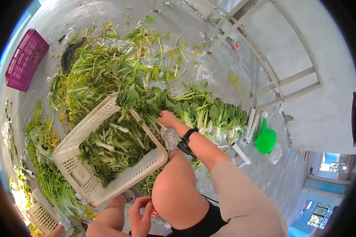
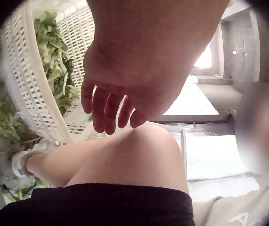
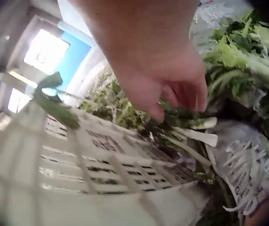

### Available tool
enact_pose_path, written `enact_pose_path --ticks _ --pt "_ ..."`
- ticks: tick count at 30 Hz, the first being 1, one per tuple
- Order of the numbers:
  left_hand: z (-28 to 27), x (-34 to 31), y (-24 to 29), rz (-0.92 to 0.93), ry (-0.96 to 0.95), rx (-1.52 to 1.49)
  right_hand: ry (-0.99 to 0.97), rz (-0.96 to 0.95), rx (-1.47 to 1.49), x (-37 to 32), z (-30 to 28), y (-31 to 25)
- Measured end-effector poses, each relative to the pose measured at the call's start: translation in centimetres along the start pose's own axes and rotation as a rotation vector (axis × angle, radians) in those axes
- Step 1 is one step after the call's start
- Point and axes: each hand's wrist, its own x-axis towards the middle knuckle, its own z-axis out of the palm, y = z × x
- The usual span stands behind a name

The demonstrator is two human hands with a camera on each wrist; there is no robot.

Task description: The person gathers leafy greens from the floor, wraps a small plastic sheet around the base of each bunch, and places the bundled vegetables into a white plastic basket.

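My right hand reaches down to leafy greens just outside the crate's near-right rim, beside a shoe. In the right wrist view its thumb and bent fingers stand apart, close over pale cut stalks; leaves partly hide the fingertips. A white slatted plastic crate stands tilted in front of my legs, with a heap of leafy greens inside. My left hand hangs loosely bent by my knee with nothing in it. In the left wrist view its fingers droop over the knee.
A large pile of yellowing stalks and leaves covers the floor beyond the crate. A row of greens lies to the right, near white rolls and a green plastic scoop. A purple crate and metal frame stand farther off.
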Motion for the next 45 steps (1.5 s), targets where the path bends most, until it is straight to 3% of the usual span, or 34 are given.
enact_pose_path --ticks 1,2,4,6,8,10,13,16,18,20,22,26,28,29,31,35,36,38,39,41,42,44,45 --pt "0.0 0.2 -0.1 0.003 0.004 0.027 -0.166 0.08 -0.117 0.2 0.6 -0.1" --pt "-0.1 0.5 -0.3 0.007 0.009 0.054 -0.176 0.081 -0.108 0.2 1.5 -0.2" --pt "-0.3 1.1 -0.7 -0.022 0.02 0.04 -0.117 0.111 -0.297 -0.3 3.5 -0.5" --pt "-0.9 1.3 0.9 -0.008 -0.085 0.112 -0.128 0.141 -0.347 -0.2 5.3 -1.1" --pt "-0.8 1.3 1.1 -0.056 -0.085 0.109 -0.054 0.04 -0.622 -0.3 6.8 -1.3" --pt "-0.6 1.4 1.0 -0.133 -0.085 0.008 -0.053 0.031 -0.662 0.0 7.3 -1.0" --pt "-0.6 1.6 1.3 -0.1 -0.089 0.029 -0.042 -0.051 -0.726 0.7 7.1 -0.5" --pt "-0.7 2.0 3.0 -0.238 -0.147 -0.033 -0.105 -0.109 -0.601 0.4 6.7 -0.7" --pt "-0.7 1.8 2.4 -0.228 -0.153 -0.031 -0.088 -0.006 -0.431 -0.3 7.1 -1.6" --pt "-0.6 1.6 1.9 -0.212 -0.162 -0.008 -0.008 -0.062 -0.436 -0.4 7.8 -1.7" --pt "-0.3 1.3 1.6 -0.262 -0.142 -0.011 -0.121 0.042 -0.375 -0.1 7.7 -2.2" --pt "0.1 1.4 0.9 -0.291 -0.139 -0.024 -0.089 0.131 -0.141 0.5 7.3 -0.8" --pt "0.0 1.2 1.1 -0.262 -0.145 0.032 -0.016 0.167 0.226 3.2 7.8 1.8" --pt "0.0 1.3 1.3 -0.264 -0.146 0.029 -0.115 0.348 0.683 1.8 4.5 -0.2" --pt "-0.1 1.4 2.0 -0.17 -0.177 0.041 -0.141 0.437 1.008 0.0 -0.5 -2.2" --pt "1.2 1.7 1.4 0.032 -0.088 0.164 0.037 0.155 1.114 -3.2 -8.2 -4.4" --pt "1.5 1.5 1.2 0.023 -0.089 0.157 0.042 0.146 1.121 -5.1 -10.3 -6.7" --pt "1.5 1.7 0.4 0.007 -0.094 0.161 0.201 -0.202 1.233 -9.1 -13.3 -12.4" --pt "1.6 1.9 0.1 0.032 -0.109 0.186 0.198 -0.205 1.24 -10.4 -13.4 -13.9" --pt "1.9 2.0 -0.3 0.045 -0.093 0.205 -0.126 -0.499 0.998 -13.2 -12.3 -16.5" --pt "2.0 2.1 -0.2 0.033 -0.117 0.194 -0.162 -0.512 1.003 -14.1 -12.0 -17.7" --pt "2.0 1.8 0.2 0.004 -0.103 0.174 -0.482 -0.642 0.35 -15.7 -11.7 -19.1" --pt "2.1 1.7 0.4 0.046 -0.104 0.151 -0.51 -0.663 0.349 -15.6 -11.3 -18.8"
